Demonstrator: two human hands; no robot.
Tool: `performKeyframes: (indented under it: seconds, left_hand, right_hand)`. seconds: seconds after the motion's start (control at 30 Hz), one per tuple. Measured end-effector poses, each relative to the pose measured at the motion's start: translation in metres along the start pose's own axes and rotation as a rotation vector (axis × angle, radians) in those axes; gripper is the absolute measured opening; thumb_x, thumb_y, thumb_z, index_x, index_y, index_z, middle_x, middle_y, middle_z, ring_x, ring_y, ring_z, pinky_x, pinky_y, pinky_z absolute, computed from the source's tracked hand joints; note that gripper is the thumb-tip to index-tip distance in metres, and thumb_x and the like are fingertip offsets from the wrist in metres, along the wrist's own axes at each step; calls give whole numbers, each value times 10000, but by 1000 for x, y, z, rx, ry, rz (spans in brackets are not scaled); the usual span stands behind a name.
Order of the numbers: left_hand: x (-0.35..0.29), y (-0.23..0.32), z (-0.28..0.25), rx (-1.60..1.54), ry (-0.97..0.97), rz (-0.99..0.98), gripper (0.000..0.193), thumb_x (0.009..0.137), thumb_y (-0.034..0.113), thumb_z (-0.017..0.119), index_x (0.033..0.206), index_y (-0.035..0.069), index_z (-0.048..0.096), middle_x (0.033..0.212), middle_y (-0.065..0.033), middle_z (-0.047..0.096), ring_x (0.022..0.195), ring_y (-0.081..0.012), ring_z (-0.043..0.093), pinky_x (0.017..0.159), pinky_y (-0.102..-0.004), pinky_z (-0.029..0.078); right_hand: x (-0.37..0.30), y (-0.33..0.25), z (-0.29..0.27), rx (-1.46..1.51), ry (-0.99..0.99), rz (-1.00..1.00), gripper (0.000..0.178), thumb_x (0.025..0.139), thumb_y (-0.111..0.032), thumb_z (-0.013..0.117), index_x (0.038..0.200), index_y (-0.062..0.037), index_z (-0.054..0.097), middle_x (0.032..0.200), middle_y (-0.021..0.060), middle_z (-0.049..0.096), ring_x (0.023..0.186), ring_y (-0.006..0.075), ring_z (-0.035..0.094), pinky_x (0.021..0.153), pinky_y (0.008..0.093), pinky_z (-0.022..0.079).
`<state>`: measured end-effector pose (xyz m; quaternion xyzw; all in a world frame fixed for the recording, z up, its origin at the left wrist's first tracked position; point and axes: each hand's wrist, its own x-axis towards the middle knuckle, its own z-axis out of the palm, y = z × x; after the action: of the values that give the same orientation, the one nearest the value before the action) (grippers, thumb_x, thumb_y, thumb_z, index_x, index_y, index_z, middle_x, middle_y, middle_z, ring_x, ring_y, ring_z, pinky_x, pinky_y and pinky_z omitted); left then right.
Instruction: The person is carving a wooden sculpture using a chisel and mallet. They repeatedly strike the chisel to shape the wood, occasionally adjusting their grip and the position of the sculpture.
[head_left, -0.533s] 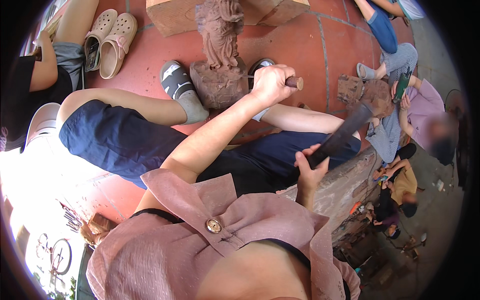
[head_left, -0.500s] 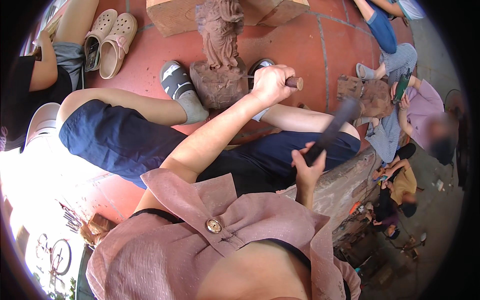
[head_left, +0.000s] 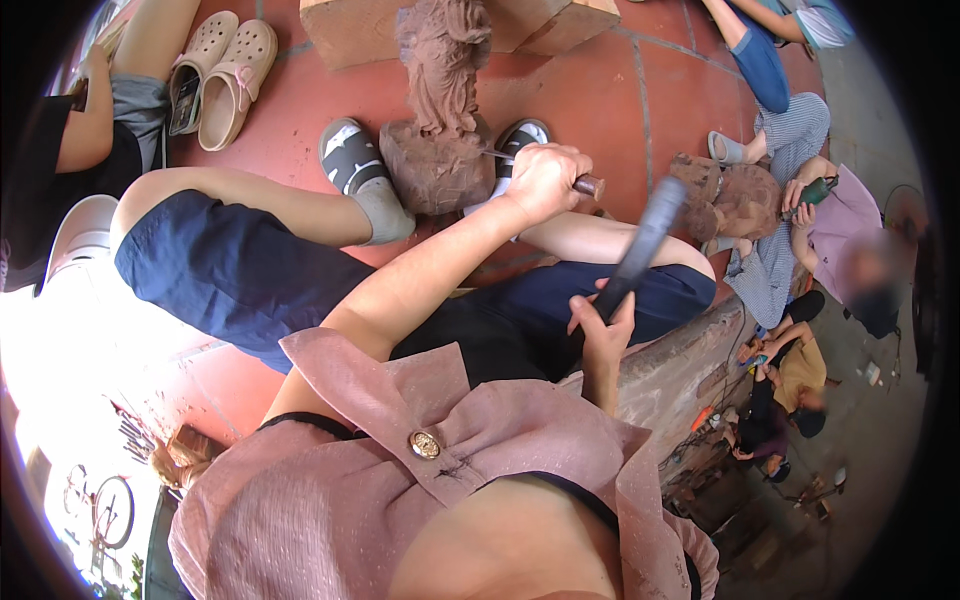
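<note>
A reddish-brown carved wooden statue (head_left: 442, 70) of a robed figure stands on its rough block base (head_left: 438, 175) between my feet. My left hand (head_left: 543, 183) is closed round a chisel (head_left: 590, 187); the butt of its wooden handle sticks out to the right. The thin metal blade points left, its tip at the upper right of the base. In my right hand (head_left: 605, 330) is a dark club-like mallet (head_left: 650, 230), tilted up to the right. Its head is a little below and right of the chisel's butt, apart from it.
A large wooden block (head_left: 560, 25) lies behind the statue. Beige clogs (head_left: 235, 85) sit at the far left near another person's leg. On the right, a person holds a green tool (head_left: 815, 195) by another carved piece (head_left: 740, 200). A low wall (head_left: 680, 375) runs beside my right leg.
My right hand and the mallet have shifted slightly left, with the mallet's head a little lower. The chisel's butt has dipped slightly. The person on the right has changed the green tool's angle.
</note>
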<state>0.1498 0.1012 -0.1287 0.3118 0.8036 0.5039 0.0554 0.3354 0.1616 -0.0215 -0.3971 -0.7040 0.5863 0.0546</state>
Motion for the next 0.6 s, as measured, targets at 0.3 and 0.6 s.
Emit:
performKeyframes:
  seconds: [0.3, 0.6]
  left_hand:
    - [-6, -3, 8, 75, -61, 25, 180, 661, 191, 747, 734, 125, 597, 732, -33, 600, 802, -248, 633, 714, -396, 461]
    - [-3, 1, 1, 37, -53, 59, 134, 668, 198, 718, 712, 149, 601, 755, -16, 620, 787, -233, 626, 710, -378, 454]
  right_hand:
    - [5, 11, 0, 76, -14, 26, 356, 748, -61, 755, 1004, -30, 509, 696, 41, 552, 503, 105, 510, 465, 246, 409]
    - [11, 9, -5, 7, -91, 127, 362, 754, -82, 751, 1021, -12, 517, 651, 35, 537, 481, 110, 518, 452, 252, 402]
